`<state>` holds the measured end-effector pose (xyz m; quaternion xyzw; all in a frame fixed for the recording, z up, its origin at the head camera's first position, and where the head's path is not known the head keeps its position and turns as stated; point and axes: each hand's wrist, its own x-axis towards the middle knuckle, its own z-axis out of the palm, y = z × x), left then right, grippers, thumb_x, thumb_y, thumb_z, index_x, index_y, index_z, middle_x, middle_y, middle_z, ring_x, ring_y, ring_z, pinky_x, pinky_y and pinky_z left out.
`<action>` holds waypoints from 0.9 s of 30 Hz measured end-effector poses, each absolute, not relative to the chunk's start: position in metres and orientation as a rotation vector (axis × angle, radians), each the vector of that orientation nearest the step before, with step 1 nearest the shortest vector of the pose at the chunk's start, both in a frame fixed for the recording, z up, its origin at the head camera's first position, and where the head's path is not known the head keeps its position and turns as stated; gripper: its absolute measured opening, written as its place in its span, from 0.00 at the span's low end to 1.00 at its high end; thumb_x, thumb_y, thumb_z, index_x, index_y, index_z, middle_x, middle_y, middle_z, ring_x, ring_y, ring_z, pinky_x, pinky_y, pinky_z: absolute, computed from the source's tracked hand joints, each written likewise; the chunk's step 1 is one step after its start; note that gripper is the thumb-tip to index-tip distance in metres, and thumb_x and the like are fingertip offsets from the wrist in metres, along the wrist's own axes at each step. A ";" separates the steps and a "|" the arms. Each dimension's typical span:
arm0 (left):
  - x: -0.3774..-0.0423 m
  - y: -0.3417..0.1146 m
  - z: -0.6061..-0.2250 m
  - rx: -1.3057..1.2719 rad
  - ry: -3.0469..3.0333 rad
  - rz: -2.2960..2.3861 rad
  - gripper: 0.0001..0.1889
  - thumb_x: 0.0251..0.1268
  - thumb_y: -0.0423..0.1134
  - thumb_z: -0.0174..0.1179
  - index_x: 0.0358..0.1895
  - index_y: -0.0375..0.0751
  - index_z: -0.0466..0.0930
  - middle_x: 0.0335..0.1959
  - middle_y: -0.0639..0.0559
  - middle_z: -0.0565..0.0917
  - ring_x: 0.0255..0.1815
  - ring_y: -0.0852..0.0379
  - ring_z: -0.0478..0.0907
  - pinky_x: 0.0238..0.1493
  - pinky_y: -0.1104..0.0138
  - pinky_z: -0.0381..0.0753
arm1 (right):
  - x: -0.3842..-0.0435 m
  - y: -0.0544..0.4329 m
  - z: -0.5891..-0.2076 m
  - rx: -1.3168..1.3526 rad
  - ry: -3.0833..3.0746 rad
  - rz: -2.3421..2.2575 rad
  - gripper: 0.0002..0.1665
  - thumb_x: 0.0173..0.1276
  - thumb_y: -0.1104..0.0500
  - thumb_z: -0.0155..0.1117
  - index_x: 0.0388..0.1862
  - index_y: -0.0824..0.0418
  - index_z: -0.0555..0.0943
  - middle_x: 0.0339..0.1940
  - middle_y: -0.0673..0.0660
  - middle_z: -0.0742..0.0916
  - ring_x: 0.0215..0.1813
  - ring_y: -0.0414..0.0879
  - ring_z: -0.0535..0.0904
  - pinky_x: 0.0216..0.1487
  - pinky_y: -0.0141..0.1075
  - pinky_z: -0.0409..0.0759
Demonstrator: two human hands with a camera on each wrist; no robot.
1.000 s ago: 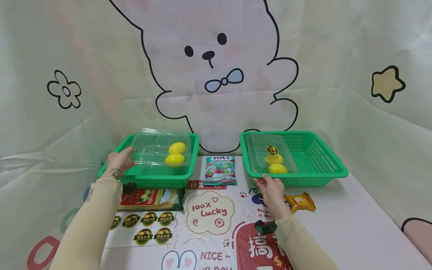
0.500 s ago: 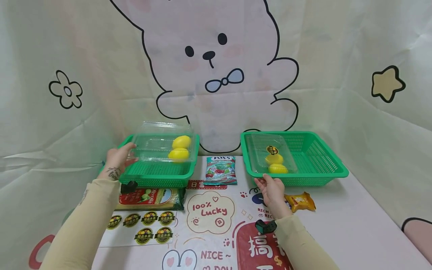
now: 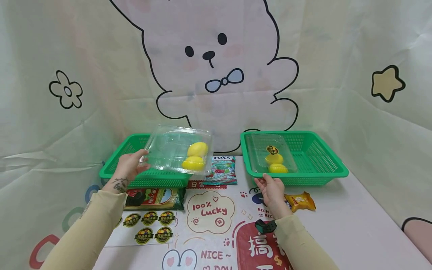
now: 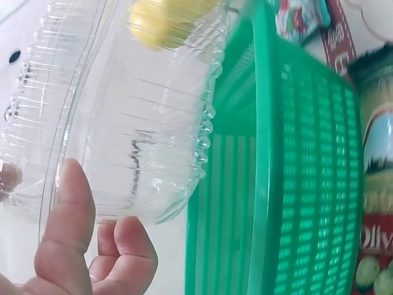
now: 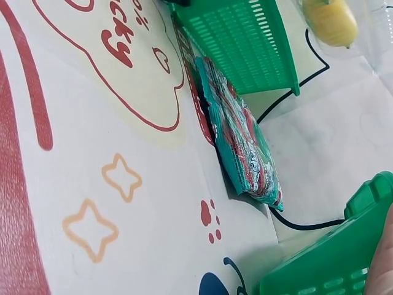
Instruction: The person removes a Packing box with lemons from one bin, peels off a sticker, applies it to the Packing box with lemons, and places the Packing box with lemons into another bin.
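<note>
My left hand pinches the left edge of a clear plastic clamshell box, thumb on its near side in the left wrist view. Two yellow lemons sit in its right part. The box is tilted, raised over the left green basket, and its right end overlaps a candy bag. My right hand holds the front rim of the right green basket. In that basket lies a similar clear box with a round black-and-gold sticker and two lemons.
In front of the left basket lies a green-and-red Olivoila packet. Nearer is a white sheet with several round stickers. A small orange snack packet lies right of my right hand. Printed cloth walls surround the table.
My left hand has lifted the lemon box out of the left basket and moved it right and toward me. The right hand has stayed on its basket's rim.
</note>
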<state>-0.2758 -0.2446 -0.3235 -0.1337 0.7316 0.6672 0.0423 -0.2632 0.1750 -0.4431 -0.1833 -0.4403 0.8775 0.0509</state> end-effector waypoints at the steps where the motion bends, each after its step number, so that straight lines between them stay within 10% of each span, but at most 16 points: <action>1: -0.273 -0.242 -0.324 -0.396 2.241 2.036 0.40 0.65 0.47 0.52 0.71 0.29 0.43 0.64 0.36 0.61 0.22 0.67 0.80 0.36 0.76 0.81 | -0.263 0.175 -0.443 -0.560 -1.341 2.671 0.11 0.71 0.62 0.49 0.46 0.62 0.59 0.32 0.57 0.72 0.31 0.42 0.79 0.49 0.34 0.79; 16: -0.239 -0.208 -0.344 -0.329 2.223 2.010 0.34 0.65 0.45 0.54 0.66 0.25 0.53 0.63 0.37 0.58 0.26 0.67 0.78 0.36 0.75 0.81 | -0.252 0.182 -0.442 -0.526 -1.419 2.816 0.12 0.74 0.52 0.43 0.46 0.60 0.61 0.39 0.56 0.73 0.43 0.46 0.78 0.55 0.37 0.77; 27: -0.214 -0.187 -0.362 -0.338 2.149 2.069 0.28 0.65 0.43 0.54 0.60 0.26 0.60 0.54 0.41 0.65 0.26 0.65 0.78 0.33 0.75 0.81 | -0.196 0.152 -0.426 -0.099 -2.111 2.423 0.27 0.71 0.52 0.48 0.64 0.60 0.58 0.56 0.63 0.74 0.55 0.57 0.76 0.50 0.40 0.80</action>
